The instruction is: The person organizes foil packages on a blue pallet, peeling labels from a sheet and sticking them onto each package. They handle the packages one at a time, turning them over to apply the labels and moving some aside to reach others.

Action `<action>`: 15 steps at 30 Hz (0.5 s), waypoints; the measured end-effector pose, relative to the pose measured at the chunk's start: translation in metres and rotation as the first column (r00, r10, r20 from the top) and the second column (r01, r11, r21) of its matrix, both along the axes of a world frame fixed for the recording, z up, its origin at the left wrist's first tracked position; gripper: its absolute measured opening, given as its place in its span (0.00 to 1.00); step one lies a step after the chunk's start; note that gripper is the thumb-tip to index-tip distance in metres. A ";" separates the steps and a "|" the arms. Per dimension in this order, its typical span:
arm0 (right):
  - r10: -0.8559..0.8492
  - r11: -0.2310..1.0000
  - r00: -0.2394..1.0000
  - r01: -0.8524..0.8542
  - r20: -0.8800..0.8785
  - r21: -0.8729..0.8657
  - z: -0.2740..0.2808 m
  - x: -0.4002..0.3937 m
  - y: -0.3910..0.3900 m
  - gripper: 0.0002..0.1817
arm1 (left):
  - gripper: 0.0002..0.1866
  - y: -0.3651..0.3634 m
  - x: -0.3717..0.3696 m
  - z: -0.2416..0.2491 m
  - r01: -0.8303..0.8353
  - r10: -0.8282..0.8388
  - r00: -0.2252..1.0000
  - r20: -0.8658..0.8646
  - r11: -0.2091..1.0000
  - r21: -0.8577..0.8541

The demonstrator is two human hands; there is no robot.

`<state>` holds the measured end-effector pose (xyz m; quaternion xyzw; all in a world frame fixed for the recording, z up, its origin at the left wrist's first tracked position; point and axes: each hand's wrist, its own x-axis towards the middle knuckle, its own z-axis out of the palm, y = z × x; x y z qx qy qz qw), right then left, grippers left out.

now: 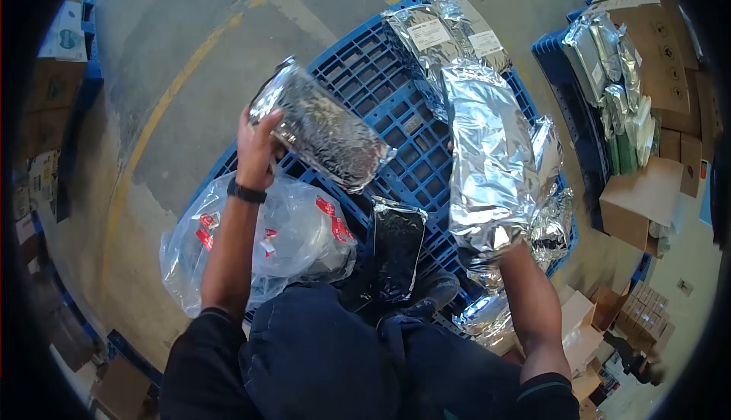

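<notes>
My left hand point(257, 144) is closed on the near end of a silver-edged foil package point(331, 132) with a dark, shiny face, tilted above the pallet. My right hand point(515, 257) is mostly hidden beneath a large crinkled silver foil bag point(491, 150), which rests along it; a fingertip shows at the bag's left edge. Below and between the hands, another dark-faced foil package point(399, 249) stands near my feet. A clear plastic bag point(297, 218) with red-and-white labels lies under my left forearm.
A blue plastic pallet point(373, 58) lies beneath. Foil bags with white labels point(429, 34) lie at its far end, and more foil packages point(552, 222) along its right side. To the right stand a second loaded pallet point(567, 108) and an open cardboard box point(640, 199). Cartons line the left edge.
</notes>
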<state>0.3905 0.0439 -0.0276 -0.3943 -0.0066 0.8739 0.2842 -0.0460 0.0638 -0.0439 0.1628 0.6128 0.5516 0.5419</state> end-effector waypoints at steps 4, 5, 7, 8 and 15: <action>0.022 0.999 0.999 -0.020 -0.029 0.040 0.011 0.029 -0.028 0.37 | 0.31 0.050 0.017 0.008 0.205 -0.208 0.969 0.134 0.978 0.036; 0.022 0.999 0.999 -0.021 -0.039 0.047 0.004 0.031 -0.028 0.37 | 0.31 0.060 0.024 0.004 0.210 -0.213 0.967 0.138 0.977 0.034; 0.021 0.998 0.998 -0.018 -0.059 0.059 0.007 0.050 -0.031 0.37 | 0.23 0.079 0.037 -0.012 0.287 -0.279 0.947 0.158 0.958 -0.027; 0.018 0.998 0.997 -0.013 -0.070 0.067 0.001 0.054 -0.033 0.36 | 0.24 0.088 0.044 -0.026 0.303 -0.292 0.943 0.159 0.952 -0.048; 0.037 0.990 0.992 -0.020 -0.120 0.140 -0.009 0.055 -0.038 0.35 | 0.36 0.093 0.072 -0.054 0.217 -0.192 0.924 0.331 0.976 -0.037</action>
